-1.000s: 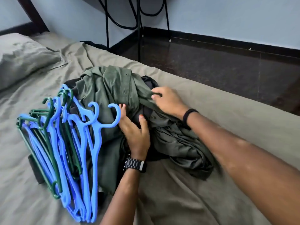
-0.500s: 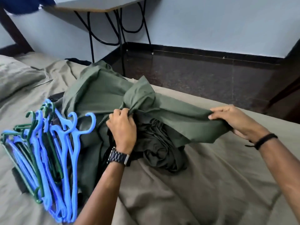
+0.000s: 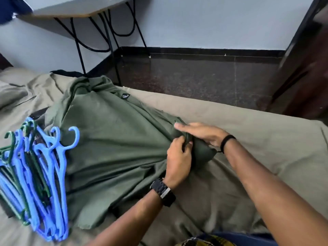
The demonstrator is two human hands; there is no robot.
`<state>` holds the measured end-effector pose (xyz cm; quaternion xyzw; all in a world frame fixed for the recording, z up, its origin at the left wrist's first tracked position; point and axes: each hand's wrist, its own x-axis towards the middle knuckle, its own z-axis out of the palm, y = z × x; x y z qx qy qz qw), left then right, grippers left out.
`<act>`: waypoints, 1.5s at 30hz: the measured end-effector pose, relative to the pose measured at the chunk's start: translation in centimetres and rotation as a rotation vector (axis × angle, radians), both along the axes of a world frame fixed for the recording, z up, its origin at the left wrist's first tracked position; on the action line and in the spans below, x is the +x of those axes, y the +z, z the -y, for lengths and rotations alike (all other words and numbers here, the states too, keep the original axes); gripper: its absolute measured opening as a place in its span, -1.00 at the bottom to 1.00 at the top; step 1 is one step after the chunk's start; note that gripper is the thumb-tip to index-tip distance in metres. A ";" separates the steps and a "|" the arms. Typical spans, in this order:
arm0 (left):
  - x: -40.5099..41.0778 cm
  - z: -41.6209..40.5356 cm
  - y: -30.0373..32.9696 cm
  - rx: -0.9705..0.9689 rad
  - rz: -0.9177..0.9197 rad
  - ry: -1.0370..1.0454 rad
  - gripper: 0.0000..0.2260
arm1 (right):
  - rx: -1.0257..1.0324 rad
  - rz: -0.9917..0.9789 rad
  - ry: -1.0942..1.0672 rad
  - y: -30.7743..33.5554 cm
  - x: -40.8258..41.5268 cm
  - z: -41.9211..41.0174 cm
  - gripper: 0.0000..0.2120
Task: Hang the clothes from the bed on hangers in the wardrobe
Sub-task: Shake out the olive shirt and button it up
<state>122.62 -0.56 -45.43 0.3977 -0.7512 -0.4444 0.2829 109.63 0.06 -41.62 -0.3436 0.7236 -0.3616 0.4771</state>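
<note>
A dark green garment [image 3: 113,137] lies spread across the bed [image 3: 248,132], a small black label showing near its top. At its right end my left hand [image 3: 177,159] pinches a bunched fold of the cloth. My right hand [image 3: 202,133] lies over the same fold with fingers straight, pressing on it. A stack of blue and green plastic hangers [image 3: 33,173] rests on the bed at the left, hooks pointing up. Darker clothing under the garment is mostly hidden.
A pillow [image 3: 10,93] sits at the far left. Beyond the bed is dark floor [image 3: 204,77], with a table on black metal legs [image 3: 106,43] against the wall. A dark wooden frame [image 3: 301,59] stands at the right.
The green garment has been pulled out flat over the pile. My right hand came back left and my left hand moved right, so both now meet at the garment's right end.
</note>
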 end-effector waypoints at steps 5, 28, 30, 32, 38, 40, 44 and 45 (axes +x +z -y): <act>1.3 0.3 1.7 0.079 -0.035 -0.141 -0.86 | -0.152 -0.207 -0.075 -1.4 -0.7 -0.5 -0.82; -6.3 -2.1 -0.5 -0.302 0.385 -0.429 -0.88 | 0.135 -0.216 -0.010 1.4 -11.7 -14.0 -0.82; -7.1 -3.5 -0.6 -0.261 0.355 -0.501 -0.86 | 0.124 -0.539 -0.158 2.1 -13.1 -15.2 -0.82; -7.8 -4.6 -0.5 -0.217 0.302 -0.543 -0.82 | 0.087 -0.770 -0.407 3.0 -14.4 -17.0 -0.82; -12.0 -10.5 -0.7 -0.263 0.288 -1.019 -0.89 | 0.262 -0.907 -0.821 3.2 -18.3 -24.2 -0.80; -13.8 -11.6 -0.5 -0.291 0.521 -1.186 -0.74 | 0.419 -0.772 -0.561 2.7 -18.5 -26.0 -0.67; -16.9 -10.5 1.3 -0.366 0.606 -1.243 -0.69 | 0.410 -0.521 -0.447 1.4 -17.8 -27.3 -0.48; -17.4 -9.9 1.8 -0.353 0.586 -1.212 -0.67 | 0.344 -0.583 -0.487 1.2 -17.7 -27.2 -0.52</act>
